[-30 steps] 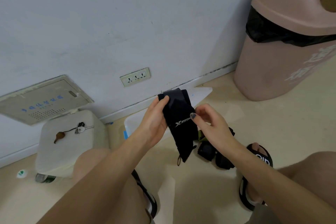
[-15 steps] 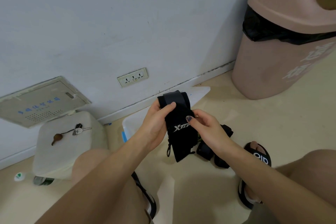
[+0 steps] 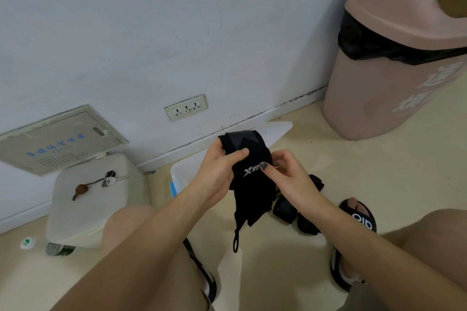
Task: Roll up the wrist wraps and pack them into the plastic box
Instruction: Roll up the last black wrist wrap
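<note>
Black elastic wrap, held in the air in both hands, its roll barely begun.

Left to right: the left hand [image 3: 217, 171] grips the folded top of the wrist wrap [image 3: 249, 179], thumb pressed across the fabric; the right hand [image 3: 288, 177] pinches it just beside the white logo, and the tail with its thumb loop [image 3: 235, 242] dangles free below. Behind the hands the plastic box [image 3: 182, 174] stands open on the floor; more wraps [image 3: 298, 217] lie beside the right wrist. To roll well, I judge, keep the left grip as the core, feed the tail under steady tension with edges aligned, and tuck the loop inside first.
</note>
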`<state>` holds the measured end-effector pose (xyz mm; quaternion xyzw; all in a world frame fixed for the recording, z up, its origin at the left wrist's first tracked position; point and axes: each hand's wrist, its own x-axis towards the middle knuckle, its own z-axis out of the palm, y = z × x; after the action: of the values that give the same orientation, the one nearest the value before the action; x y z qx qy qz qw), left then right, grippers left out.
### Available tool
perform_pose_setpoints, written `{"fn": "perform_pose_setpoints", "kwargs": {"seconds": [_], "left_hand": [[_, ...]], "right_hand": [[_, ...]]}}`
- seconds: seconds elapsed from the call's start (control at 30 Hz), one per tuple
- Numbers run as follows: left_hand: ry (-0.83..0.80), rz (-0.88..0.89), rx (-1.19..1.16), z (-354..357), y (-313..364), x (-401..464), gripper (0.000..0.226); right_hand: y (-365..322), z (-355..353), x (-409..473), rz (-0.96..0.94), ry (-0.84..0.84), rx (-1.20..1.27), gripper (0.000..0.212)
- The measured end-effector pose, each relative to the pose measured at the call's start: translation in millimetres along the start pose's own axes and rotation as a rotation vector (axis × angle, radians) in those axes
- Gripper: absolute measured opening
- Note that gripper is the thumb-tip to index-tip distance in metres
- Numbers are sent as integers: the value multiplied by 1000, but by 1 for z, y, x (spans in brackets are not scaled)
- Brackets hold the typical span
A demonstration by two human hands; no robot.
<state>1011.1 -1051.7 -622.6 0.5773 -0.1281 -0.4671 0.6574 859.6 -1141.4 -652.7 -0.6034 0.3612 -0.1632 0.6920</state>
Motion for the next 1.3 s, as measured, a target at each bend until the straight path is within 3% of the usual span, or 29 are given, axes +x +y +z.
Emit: {"fn": "perform_pose_setpoints", "kwargs": {"seconds": [0.1,0.3,0.4,0.53,0.6,0.87,1.1,1.3], "left_hand": [[1,-40,-140,-3,9,3,32],[-5,-42,-329,-7,16,7,26],[-27,-17,-259,-5,13,5,28],[-85,-56,43,1,-9,-4,44],[-137,-107,103,4,-17,-7,38],[-88,-206,51,4,-12,-2,29],[46,-242,-71,-1,-3,7,34],[43,-251,-10,5,-5,0,40]], "right_hand": [[-1,-4,6,-17,8,-160,39],[-4,-1,9,-10,-82,-117,16],[-4,2,9,-34,-24,-100,17],[-6,4,9,-56,44,-41,21],[-8,4,9,-43,61,3,22],[-8,-2,9,-57,-24,-156,14],[-4,-2,-2,-145,-39,-455,25],[-6,3,-7,-125,-36,-277,27]]}}
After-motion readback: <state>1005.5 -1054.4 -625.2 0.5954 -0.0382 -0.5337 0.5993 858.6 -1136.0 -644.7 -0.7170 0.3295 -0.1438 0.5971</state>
